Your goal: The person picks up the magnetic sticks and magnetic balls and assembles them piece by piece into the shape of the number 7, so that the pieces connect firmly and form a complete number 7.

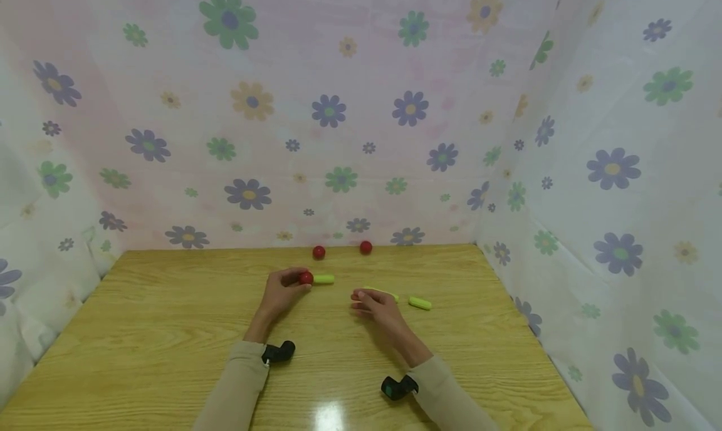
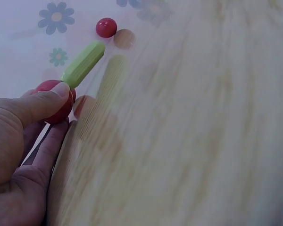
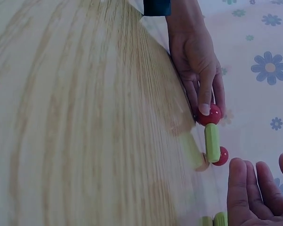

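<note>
My left hand [image 1: 282, 291] pinches a red ball [image 1: 306, 279] between thumb and fingers, low over the wooden table. A light green stick [image 1: 324, 279] extends from that ball's right side; the left wrist view shows the ball [image 2: 61, 110] and the stick [image 2: 83, 64] meeting end to end. Whether they are joined or only touching, I cannot tell. My right hand [image 1: 382, 311] holds nothing, and its fingers [image 3: 238, 188] are fairly straight with the thumb apart. Just behind it lies a green stick [image 1: 390, 294], partly covered by the hand. A shorter-looking green stick [image 1: 420, 303] sits farther right.
Two more red balls, a left one [image 1: 318, 252] and a right one [image 1: 366, 247], sit near the back edge of the wooden table [image 1: 169, 318]. A flower-patterned sheet [image 1: 293, 74] rises behind the table and along both sides.
</note>
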`<state>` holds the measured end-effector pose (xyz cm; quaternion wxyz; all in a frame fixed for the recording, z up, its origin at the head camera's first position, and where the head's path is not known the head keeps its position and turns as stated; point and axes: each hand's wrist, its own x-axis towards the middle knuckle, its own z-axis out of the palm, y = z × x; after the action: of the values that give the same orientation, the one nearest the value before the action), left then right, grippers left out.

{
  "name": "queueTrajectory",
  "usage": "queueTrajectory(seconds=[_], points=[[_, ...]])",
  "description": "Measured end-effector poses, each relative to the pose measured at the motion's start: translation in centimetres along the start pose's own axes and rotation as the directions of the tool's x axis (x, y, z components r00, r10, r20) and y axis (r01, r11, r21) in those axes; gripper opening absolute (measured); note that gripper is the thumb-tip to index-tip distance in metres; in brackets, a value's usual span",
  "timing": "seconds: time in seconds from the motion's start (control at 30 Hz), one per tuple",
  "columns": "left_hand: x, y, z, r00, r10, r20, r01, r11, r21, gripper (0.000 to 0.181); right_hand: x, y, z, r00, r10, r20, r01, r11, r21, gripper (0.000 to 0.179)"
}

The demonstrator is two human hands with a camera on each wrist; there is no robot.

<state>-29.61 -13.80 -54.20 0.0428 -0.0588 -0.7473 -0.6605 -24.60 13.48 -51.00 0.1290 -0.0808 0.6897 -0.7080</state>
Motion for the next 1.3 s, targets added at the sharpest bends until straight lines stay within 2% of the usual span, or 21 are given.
queueTrajectory(seconds=[0.3, 0.6, 0.87, 1.3], points=[[-0.2, -0.2, 0.2, 1.0, -0.014, 0.006, 0.015, 0.999, -0.039, 0.043, -0.2, 0.0, -0.8, 1.0, -0.016, -0.018, 0.015, 0.999, -0.033, 0.046], [0.0, 0.0, 0.2, 1.0, 0.007, -0.007, -0.006, 1.0, 0.024, 0.041, -0.2, -0.3, -1.5, 0.997, -0.054, -0.046, 0.05, 0.995, -0.087, 0.047], [0.1, 0.1, 0.3, 1.0, 0.004, -0.01, -0.004, 0.999, 0.044, 0.042, 0.1, -0.3, -2.3, 0.995, -0.077, -0.059, 0.071, 0.993, -0.089, 0.046], [-0.3, 0.3, 0.3, 1.0, 0.003, -0.008, -0.002, 0.999, 0.034, 0.041, 1.3, -0.9, -3.1, 0.977, -0.086, -0.197, 0.076, 0.995, -0.057, 0.04]])
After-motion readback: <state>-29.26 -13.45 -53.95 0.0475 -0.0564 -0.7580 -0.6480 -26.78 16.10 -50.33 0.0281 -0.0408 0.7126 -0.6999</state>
